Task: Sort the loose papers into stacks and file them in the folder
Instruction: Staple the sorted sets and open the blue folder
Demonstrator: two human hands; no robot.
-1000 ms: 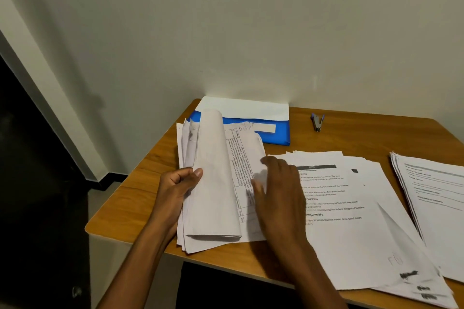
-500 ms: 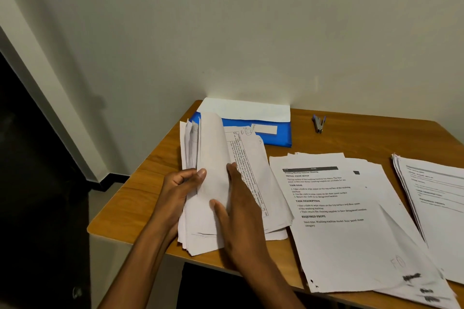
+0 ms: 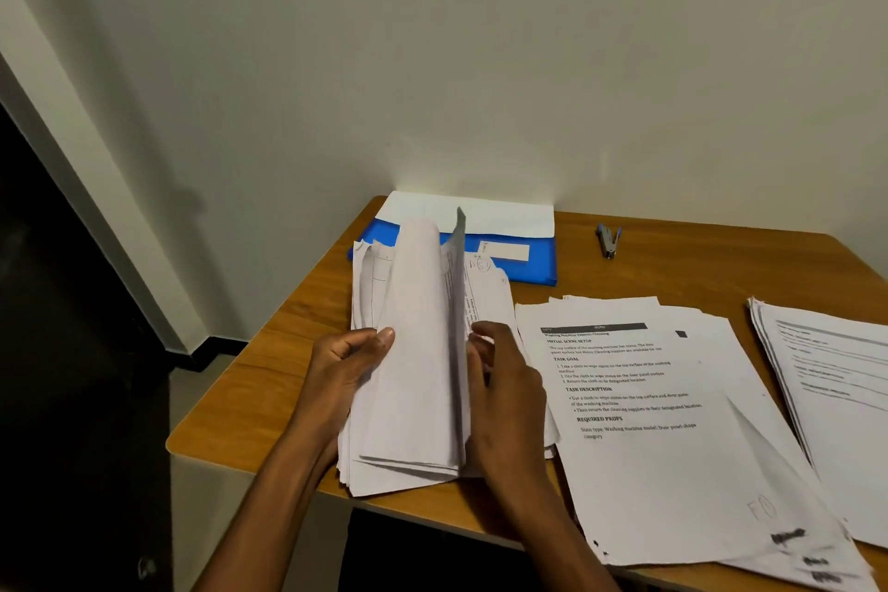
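A thick pile of loose papers (image 3: 413,380) lies at the left end of the wooden table (image 3: 288,351). My left hand (image 3: 346,365) holds back several turned sheets, thumb pressed on them. My right hand (image 3: 504,380) lifts one sheet on edge, nearly upright, fingers curled around it. A second stack (image 3: 644,447) with printed text lies flat to the right, and a third stack (image 3: 836,380) sits at the far right. The blue folder (image 3: 528,269) lies shut at the back against the wall, a white sheet (image 3: 480,216) resting on it.
A small stapler (image 3: 608,241) lies on the table behind the middle stack. The table's front edge runs just below the piles. A wall stands right behind the folder, and a dark doorway (image 3: 72,351) opens on the left.
My right hand came off the middle stack, moved left to the left pile and raised one sheet from flat to nearly upright. My left hand stayed in place on the turned sheets.
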